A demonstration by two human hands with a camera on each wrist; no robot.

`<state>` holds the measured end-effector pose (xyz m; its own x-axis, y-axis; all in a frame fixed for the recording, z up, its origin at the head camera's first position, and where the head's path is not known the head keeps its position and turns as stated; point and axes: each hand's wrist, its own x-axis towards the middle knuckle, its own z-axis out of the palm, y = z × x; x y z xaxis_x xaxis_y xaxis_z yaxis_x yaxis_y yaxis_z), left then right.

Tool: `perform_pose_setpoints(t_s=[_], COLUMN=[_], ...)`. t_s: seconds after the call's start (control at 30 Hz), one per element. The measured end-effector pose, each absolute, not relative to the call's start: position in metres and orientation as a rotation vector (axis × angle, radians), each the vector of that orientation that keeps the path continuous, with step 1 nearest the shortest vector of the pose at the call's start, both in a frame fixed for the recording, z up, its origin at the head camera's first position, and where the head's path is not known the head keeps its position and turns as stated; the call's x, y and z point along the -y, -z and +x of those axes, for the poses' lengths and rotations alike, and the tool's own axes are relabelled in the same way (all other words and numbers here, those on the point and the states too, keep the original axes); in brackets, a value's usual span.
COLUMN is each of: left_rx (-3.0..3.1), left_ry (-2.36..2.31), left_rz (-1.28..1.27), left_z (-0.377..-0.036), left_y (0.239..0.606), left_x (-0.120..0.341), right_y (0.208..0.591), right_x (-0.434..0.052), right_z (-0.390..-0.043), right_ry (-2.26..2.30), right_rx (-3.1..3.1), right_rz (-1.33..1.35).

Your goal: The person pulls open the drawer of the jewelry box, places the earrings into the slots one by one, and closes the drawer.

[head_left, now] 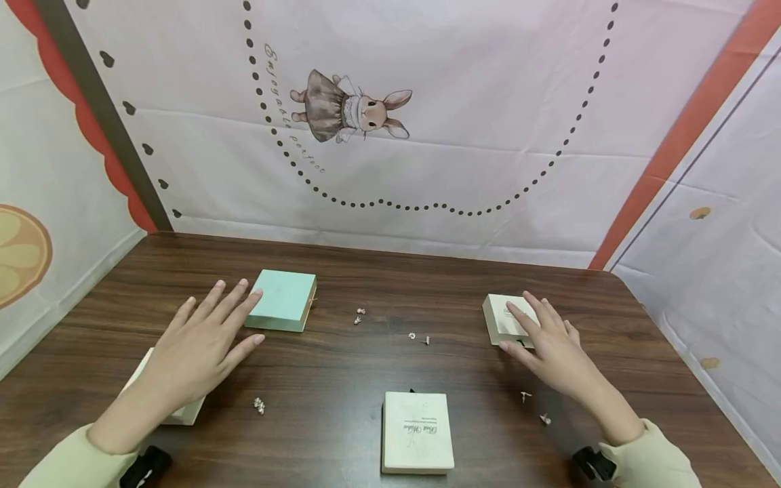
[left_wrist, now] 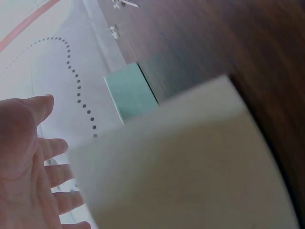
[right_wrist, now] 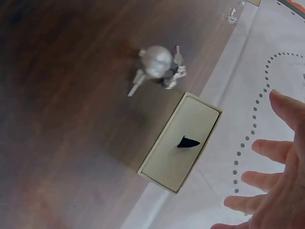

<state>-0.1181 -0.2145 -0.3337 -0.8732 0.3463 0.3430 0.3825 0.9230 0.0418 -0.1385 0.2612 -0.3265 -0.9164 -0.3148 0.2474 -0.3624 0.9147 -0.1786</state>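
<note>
My left hand [head_left: 198,346] is spread with straight fingers, holding nothing. Beneath its wrist lies a cream box [head_left: 190,411], partly hidden by the forearm; just beyond the fingers is a mint-green box [head_left: 285,297]. On the other side my right hand [head_left: 555,354] hovers with fingers extended at a second cream box [head_left: 499,324], covering part of its lid; contact cannot be told. A black tab [right_wrist: 187,142] sticks out of that box in the right wrist view. Close to the right forearm lie a pearl earring [right_wrist: 157,62] and a small stud earring [head_left: 526,396].
A third cream box [head_left: 417,434] with printed lettering stands at the front middle. Small earrings lie by the mint box [head_left: 358,315], at the centre [head_left: 426,340] and right of the left wrist [head_left: 259,406]. A printed cloth [head_left: 427,169] hangs behind the wooden table [head_left: 342,379].
</note>
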Motion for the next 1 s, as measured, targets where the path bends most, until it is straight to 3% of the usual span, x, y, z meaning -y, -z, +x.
perform_pose_setpoints(t_s=[1.0], left_rx=[2.736], left_ry=[0.472], left_rz=[-0.682], left_z=[-0.087], left_y=[0.322], left_x=[0.160], right_y=[0.317], right_x=[-0.231], right_z=[-0.145], right_ry=[-0.692], right_rx=[2.718], right_rz=[0.763])
